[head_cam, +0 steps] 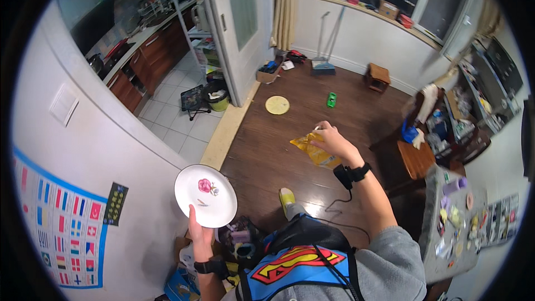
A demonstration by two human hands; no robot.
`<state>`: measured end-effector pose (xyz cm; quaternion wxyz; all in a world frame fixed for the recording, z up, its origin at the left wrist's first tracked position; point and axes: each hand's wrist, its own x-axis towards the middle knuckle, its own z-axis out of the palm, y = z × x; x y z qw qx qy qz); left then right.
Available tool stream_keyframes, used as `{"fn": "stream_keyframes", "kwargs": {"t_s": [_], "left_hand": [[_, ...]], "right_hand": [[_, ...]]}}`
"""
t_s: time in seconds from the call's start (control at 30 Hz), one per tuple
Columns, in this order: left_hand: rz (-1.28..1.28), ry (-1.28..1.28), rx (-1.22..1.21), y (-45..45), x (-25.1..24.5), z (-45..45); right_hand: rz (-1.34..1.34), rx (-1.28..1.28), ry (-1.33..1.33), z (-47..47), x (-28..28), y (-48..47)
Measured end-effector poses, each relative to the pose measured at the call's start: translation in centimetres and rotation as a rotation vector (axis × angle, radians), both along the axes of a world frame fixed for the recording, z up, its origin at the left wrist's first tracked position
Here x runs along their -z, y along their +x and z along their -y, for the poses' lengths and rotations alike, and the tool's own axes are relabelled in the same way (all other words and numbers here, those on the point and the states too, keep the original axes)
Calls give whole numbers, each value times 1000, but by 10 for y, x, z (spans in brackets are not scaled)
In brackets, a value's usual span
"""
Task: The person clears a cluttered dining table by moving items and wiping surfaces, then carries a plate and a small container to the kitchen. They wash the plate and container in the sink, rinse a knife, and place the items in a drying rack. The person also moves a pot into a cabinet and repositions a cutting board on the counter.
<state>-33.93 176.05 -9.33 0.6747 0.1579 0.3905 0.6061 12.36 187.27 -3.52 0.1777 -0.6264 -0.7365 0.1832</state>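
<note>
My left hand (199,232) holds a white plate (213,200) by its near edge, with the thumb over the rim. A pink rose is printed on the plate; a thin greyish mark lies below it, and whether that is print or a loose piece is unclear. In front of my body and to the right, my right hand (336,142) grips a crumpled yellow plastic packet (319,150) from above. Something small and shiny (319,127) shows at its fingertips, too small to name. The packet hangs above the dark wooden floor (255,150), apart from the plate.
A kitchen opening lies left, with a waste bin (216,96) and folding stool (194,101). On the floor are a round yellow mat (277,105), a green toy car (331,100) and a wooden stool (378,77). A cluttered table (430,255) stands right; bags (238,238) sit beside my legs.
</note>
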Motion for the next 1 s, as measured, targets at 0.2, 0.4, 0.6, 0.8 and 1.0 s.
{"fn": "stream_keyframes", "kwargs": {"t_s": [0.2,0.4,0.6,0.8,1.0], "left_hand": [[70,43,-168,3,12,-193],[45,-19,-300,-40,28,-358],[21,1,-377,-115,51,-527],[-36,-238,-566,-180,46,-654],[-132,-231,-664,-239,59,-755]], "right_hand": [[188,-359,-55,-278,57,-92],[237,-550,-147,-526,139,-214],[150,-472,-121,-737,234,-311],[233,-371,-387,-922,317,-392],[68,19,-571,-1030,418,-418]]}}
